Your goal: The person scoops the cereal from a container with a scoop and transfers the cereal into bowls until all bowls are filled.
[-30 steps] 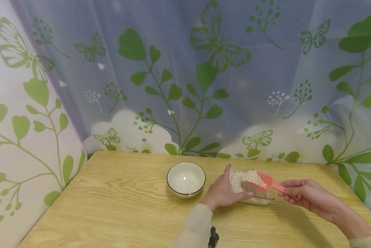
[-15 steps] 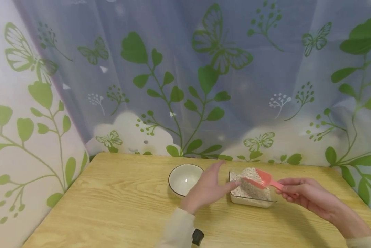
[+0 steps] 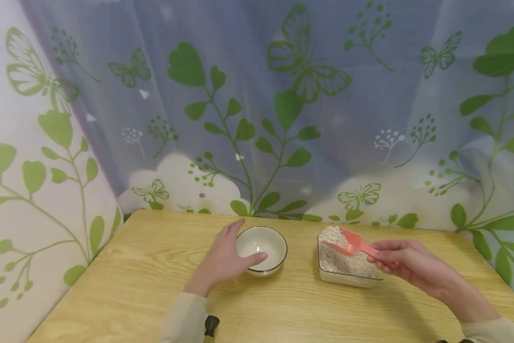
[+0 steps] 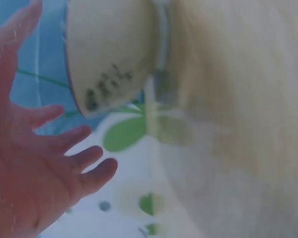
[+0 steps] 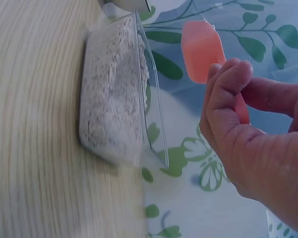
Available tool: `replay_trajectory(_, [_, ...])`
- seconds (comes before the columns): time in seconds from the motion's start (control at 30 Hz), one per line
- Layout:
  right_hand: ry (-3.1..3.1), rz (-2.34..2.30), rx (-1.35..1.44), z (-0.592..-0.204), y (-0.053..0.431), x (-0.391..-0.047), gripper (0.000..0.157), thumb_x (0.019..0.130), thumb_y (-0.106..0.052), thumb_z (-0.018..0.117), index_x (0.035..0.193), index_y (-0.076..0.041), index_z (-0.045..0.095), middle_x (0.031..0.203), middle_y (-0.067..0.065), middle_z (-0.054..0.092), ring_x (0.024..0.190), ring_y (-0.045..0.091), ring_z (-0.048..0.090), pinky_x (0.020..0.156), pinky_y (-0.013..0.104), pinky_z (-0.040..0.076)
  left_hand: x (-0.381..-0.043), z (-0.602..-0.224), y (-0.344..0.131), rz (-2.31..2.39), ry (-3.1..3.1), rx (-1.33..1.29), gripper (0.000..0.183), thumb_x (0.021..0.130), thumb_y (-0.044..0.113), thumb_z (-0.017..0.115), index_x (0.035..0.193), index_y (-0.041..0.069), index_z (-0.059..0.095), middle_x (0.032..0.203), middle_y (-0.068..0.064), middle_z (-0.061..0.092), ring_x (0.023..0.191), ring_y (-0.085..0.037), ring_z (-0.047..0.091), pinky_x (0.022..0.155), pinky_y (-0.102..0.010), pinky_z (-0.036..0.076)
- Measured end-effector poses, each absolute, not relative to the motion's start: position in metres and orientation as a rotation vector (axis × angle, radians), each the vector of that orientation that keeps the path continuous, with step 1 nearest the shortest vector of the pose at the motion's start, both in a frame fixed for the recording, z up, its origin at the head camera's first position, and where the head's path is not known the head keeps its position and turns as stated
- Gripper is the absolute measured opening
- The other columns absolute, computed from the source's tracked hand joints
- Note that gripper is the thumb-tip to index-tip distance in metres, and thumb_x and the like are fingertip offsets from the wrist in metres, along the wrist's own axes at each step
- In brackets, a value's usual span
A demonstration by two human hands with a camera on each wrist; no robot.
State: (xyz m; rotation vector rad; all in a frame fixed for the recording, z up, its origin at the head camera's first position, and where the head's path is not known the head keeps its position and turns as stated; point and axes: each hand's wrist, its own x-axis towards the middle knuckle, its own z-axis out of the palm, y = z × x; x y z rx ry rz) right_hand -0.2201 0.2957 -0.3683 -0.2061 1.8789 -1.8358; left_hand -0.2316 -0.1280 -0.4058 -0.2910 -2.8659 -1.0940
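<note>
My right hand (image 3: 416, 269) grips the handle of a pink scoop (image 5: 201, 52), which carries a heap of oat flakes (image 3: 335, 237). The scoop is above a clear glass container (image 3: 347, 280) filled with more oats, as the right wrist view also shows. My left hand (image 3: 222, 259) is at the left side of a white bowl (image 3: 267, 245) with a dark rim, its fingers spread and its thumb over the near rim. In the left wrist view the palm (image 4: 35, 173) faces the bowl's outer wall (image 4: 111, 54), with a gap between fingers and bowl. No oats show inside the bowl.
Bowl and glass container stand side by side on a wood-grain table (image 3: 154, 286), the container on the right. Behind the table hangs a blue and white curtain (image 3: 240, 119) printed with green leaves and butterflies.
My left hand has left the glass container and moved left, across to the far-left side of the bowl. The loaded scoop has risen out of the oats and shifted slightly left.
</note>
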Motion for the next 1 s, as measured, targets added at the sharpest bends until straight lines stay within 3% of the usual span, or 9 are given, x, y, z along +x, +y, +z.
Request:
replay_trajectory(0.3, [1.929,-1.839,-0.237,-0.363,0.26,-0.223,0.036,0.101,-0.007,0.059,0.131,0.011,0.05,0.1,0.002,0.073,0.086,0.008,0.067,0.077,0.018,0.059,-0.233,-0.421,-0.141,-1.261,-2.926,-0.336,0.128,0.072,0.059,0.086,0.164,0.003,0.016,0.163,-0.027,0.031,0.147,-0.045,0.039,0.117,-0.066,0.035])
replay_trajectory(0.53, [2.002,-1.797,-0.259,-0.363,0.228,-0.227,0.054,0.102,-0.007,0.056,0.142,0.021,0.034,0.103,0.004,0.069,0.087,0.008,0.065,0.077,0.019,0.057,-0.237,-0.429,-0.14,-1.359,-2.913,-0.373,0.132,0.071,0.053,0.09,0.163,0.001,0.012,0.163,-0.027,0.03,0.146,-0.043,0.04,0.12,-0.064,0.033])
replay_trajectory(1.0, [2.168,-1.799,-0.235,-0.366,0.176,-0.229,0.039,0.101,0.0,0.054,0.134,0.019,0.048,0.097,0.008,0.07,0.084,0.012,0.065,0.074,0.023,0.059,-0.239,-0.428,-0.134,-1.477,-2.909,-0.416,0.134,0.072,0.051,0.089,0.165,0.006,0.004,0.164,-0.023,0.031,0.141,-0.039,0.047,0.115,-0.061,0.042])
